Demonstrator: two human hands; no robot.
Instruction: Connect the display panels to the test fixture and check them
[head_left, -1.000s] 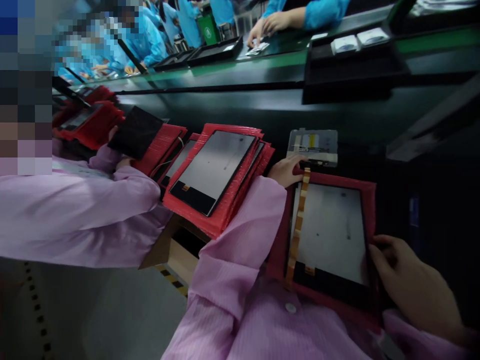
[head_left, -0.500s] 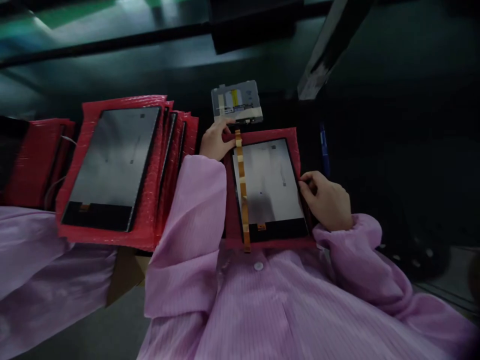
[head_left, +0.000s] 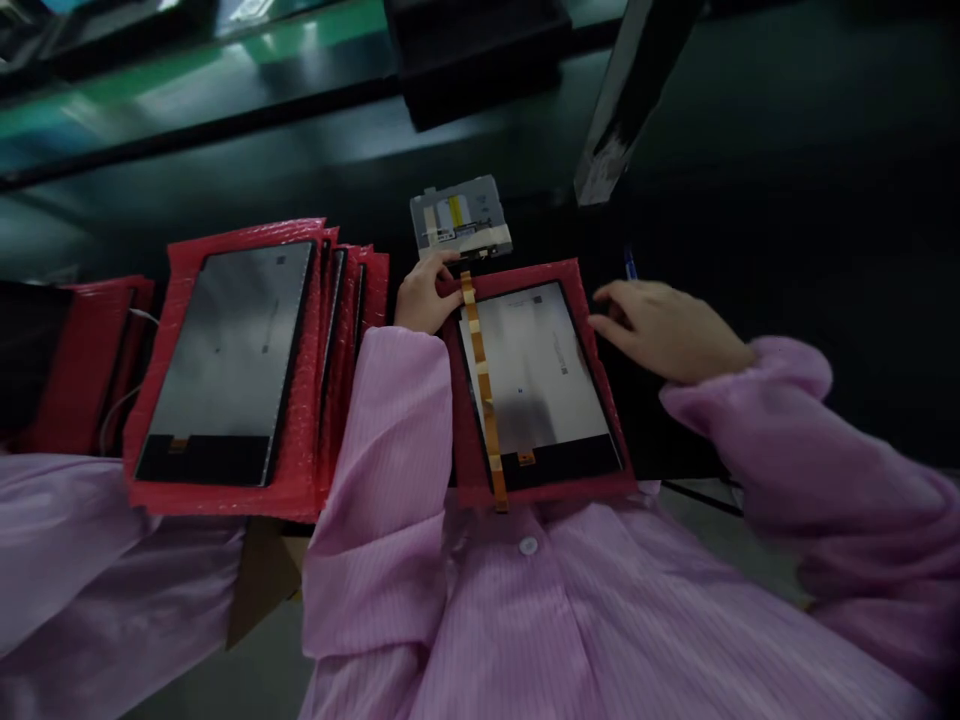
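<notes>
A display panel (head_left: 536,375) lies on a red bubble-wrap sheet (head_left: 574,277) right in front of me, with an orange flex strip (head_left: 480,385) running down its left side. My left hand (head_left: 421,297) is closed on the top left corner of the red sheet, near the strip's upper end. My right hand (head_left: 667,328) hovers just right of the panel, fingers stretched out and holding nothing. A small grey module (head_left: 459,217) with a yellow label sits just beyond the panel.
A stack of panels in red bubble wrap (head_left: 232,370) lies to my left, with more red wraps (head_left: 82,350) further left. A co-worker's pink sleeve (head_left: 90,550) crosses the lower left. A blue pen (head_left: 630,265) and a dark conveyor (head_left: 225,150) lie beyond.
My right hand has let go of the panel's right edge and moved up and to the right, opening its fingers. The view has tilted down from the co-workers across the line.
</notes>
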